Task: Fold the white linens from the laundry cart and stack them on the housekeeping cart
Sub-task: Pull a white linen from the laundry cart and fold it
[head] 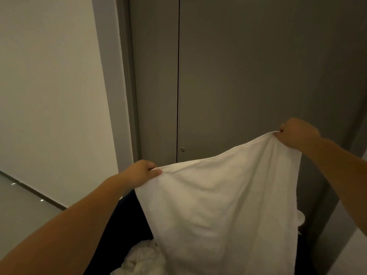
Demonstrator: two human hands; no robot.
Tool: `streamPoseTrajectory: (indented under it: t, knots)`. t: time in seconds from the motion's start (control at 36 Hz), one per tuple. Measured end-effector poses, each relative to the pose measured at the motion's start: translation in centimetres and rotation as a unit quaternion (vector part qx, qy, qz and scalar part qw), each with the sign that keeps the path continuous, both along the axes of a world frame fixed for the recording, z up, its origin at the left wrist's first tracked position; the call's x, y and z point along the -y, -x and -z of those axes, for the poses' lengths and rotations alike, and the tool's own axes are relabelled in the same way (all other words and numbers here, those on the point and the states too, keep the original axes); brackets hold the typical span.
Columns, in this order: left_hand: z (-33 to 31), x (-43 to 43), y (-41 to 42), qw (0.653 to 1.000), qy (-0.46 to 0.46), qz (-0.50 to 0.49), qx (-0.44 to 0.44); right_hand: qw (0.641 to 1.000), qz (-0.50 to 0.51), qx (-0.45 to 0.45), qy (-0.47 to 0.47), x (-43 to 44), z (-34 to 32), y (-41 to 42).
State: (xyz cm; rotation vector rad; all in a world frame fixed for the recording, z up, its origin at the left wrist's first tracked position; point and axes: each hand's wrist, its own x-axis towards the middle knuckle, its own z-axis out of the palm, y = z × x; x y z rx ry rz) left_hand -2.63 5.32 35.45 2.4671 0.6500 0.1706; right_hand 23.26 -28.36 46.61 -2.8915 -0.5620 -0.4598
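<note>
Grey doors (248,66) filled the view ahead. The white linen (222,205) hung in front of them, spread wide in the air above the dark laundry cart (123,221), probably to find its full width before a first fold. More crumpled linens (143,261) lay in the cart beneath. The left hand (142,171), fingers curled, pinched one top corner. The right hand (297,133), held higher, gripped the other, so the top edge ran stretched and slanted. The housekeeping cart was not in view.
</note>
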Motion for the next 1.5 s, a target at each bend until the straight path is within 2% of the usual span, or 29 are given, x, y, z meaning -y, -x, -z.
streamPoseTrajectory:
  t: [0.11, 0.19, 0.28, 0.36, 0.44, 0.58, 0.72, 0.86, 0.92, 1.03, 1.11, 1.36, 1.5]
  knots:
    - [-0.8, 2.2, -1.1, 0.996, 0.082, -0.007, 0.047, 0.993, -0.037, -0.108, 0.019, -1.1, 1.2, 1.2]
    - [-1.4, 4.1, -2.1, 0.991, 0.124, 0.002, 0.046, 0.985, -0.062, -0.160, 0.035, -2.2, 2.6, 3.1]
    - [-1.2, 6.1, -3.2, 0.989, 0.142, 0.010, 0.024, 0.970, -0.088, -0.226, -0.005, -2.7, 4.4, 4.5]
    - [-0.4, 7.9, -4.5, 0.986, 0.164, 0.013, 0.032, 0.945, -0.109, -0.287, -0.114, -3.0, 6.6, 5.4]
    - [0.1, 9.1, -5.4, 0.979, 0.203, 0.015, 0.030, 0.909, -0.129, -0.323, -0.231, -3.4, 8.4, 6.4]
    - [0.4, 10.5, -6.6, 0.951, 0.303, -0.008, 0.060, 0.854, -0.175, -0.361, -0.331, -4.8, 9.3, 8.6]
    - [-0.5, 12.0, -7.1, 0.929, 0.359, 0.005, 0.091, 0.816, -0.229, -0.375, -0.375, -5.8, 8.9, 10.0]
    - [-1.1, 12.6, -7.0, 0.913, 0.390, 0.041, 0.114, 0.786, -0.273, -0.420, -0.363, -5.9, 8.9, 10.8]
    - [-1.1, 12.6, -6.9, 0.905, 0.404, 0.057, 0.117, 0.793, -0.273, -0.414, -0.356, -5.8, 8.9, 11.1]
    - [-0.7, 12.7, -7.1, 0.890, 0.433, 0.044, 0.135, 0.844, -0.225, -0.334, -0.354, -6.2, 9.1, 11.5]
    - [-0.3, 13.2, -7.6, 0.877, 0.453, 0.027, 0.157, 0.860, -0.220, -0.304, -0.344, -6.6, 9.4, 11.8]
    - [0.0, 13.3, -7.8, 0.850, 0.495, 0.060, 0.171, 0.836, -0.254, -0.357, -0.330, -5.9, 10.0, 11.3]
    - [0.0, 13.2, -8.0, 0.849, 0.493, 0.056, 0.182, 0.820, -0.277, -0.376, -0.331, -5.9, 10.6, 11.0]
